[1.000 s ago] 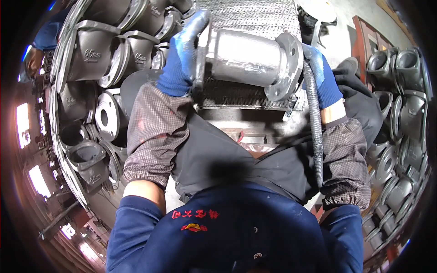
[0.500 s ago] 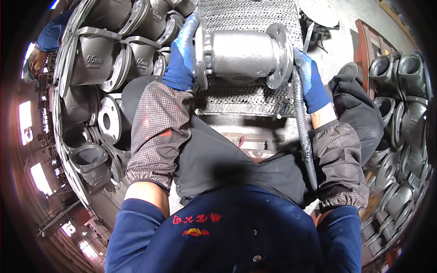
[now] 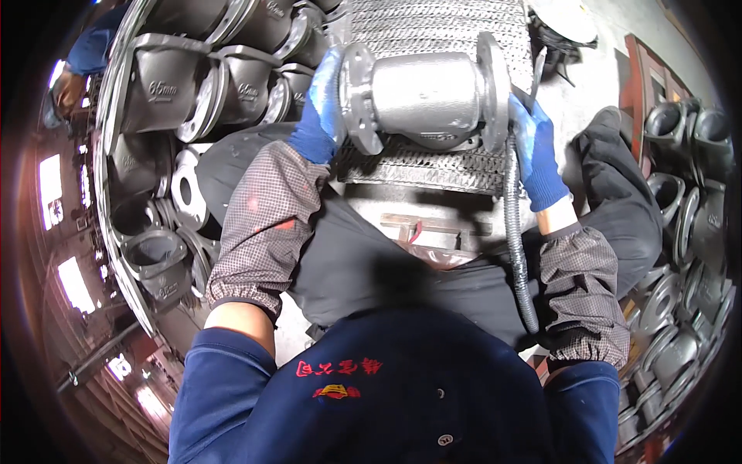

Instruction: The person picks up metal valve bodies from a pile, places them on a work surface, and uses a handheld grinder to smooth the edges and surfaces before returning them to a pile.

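A grey cast flanged valve body [image 3: 425,93] lies sideways across the textured metal mat before me, with a round flange at each end. My left hand [image 3: 326,97], in a blue glove, grips its left flange [image 3: 362,97]; some of the fingers are hidden behind the metal. At the right flange [image 3: 493,93], my gloved right hand [image 3: 535,147] presses from the outer side, its fingertips partly out of sight. A ribbed grey hose [image 3: 516,247] runs down from beside the right hand. A thin metal rod [image 3: 538,73] shows just beyond that hand; whether I hold it I cannot tell.
Several grey valve bodies [image 3: 162,85] are stacked on the left, and more castings [image 3: 699,209] fill the right side. A reddish frame [image 3: 635,100] stands at the right. Under the work is the mat [image 3: 433,174]. Another person's arm [image 3: 73,85] shows at far left.
The valve body has turned between my hands: its left flange now shows more of its face and the right one looks narrower. The whole view has shifted slightly.
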Demonstrator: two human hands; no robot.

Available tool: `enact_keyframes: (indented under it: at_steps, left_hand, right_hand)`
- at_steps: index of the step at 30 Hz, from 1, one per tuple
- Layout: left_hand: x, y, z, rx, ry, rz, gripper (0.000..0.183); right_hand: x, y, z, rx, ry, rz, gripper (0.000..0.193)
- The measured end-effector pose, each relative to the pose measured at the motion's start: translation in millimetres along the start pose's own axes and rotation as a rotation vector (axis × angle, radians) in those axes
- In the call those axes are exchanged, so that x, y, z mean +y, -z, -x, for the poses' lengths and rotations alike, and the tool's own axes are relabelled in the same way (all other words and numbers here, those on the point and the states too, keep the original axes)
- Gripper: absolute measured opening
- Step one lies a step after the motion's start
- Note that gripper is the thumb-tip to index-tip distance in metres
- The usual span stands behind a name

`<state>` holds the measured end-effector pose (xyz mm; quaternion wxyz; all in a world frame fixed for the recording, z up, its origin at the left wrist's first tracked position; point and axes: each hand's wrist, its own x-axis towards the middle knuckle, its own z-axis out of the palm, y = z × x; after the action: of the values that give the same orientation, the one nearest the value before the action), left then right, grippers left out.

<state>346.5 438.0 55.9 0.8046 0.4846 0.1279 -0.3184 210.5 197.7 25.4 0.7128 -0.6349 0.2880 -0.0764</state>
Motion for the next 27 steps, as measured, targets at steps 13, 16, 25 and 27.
enact_keyframes:
  at_steps: [13,16,25,27]
  left_hand:
    - [-4,-3,33,-0.021,-0.174,-0.559,0.036]
    - [-7,-3,49,-0.1,-0.299,-1.008,0.036]
    - [-11,-2,24,-0.037,-0.473,-0.506,0.039]
    - [4,6,31,-0.17,-1.201,-1.244,0.033]
  right_hand:
    - [17,-4,-3,0.081,0.015,-0.118,0.035]
    - [17,-2,-2,0.103,0.026,-0.123,0.035]
    - [-2,-10,-7,0.132,-0.135,-0.278,0.033]
    - [4,-5,-13,0.073,-0.196,-0.395,0.033]
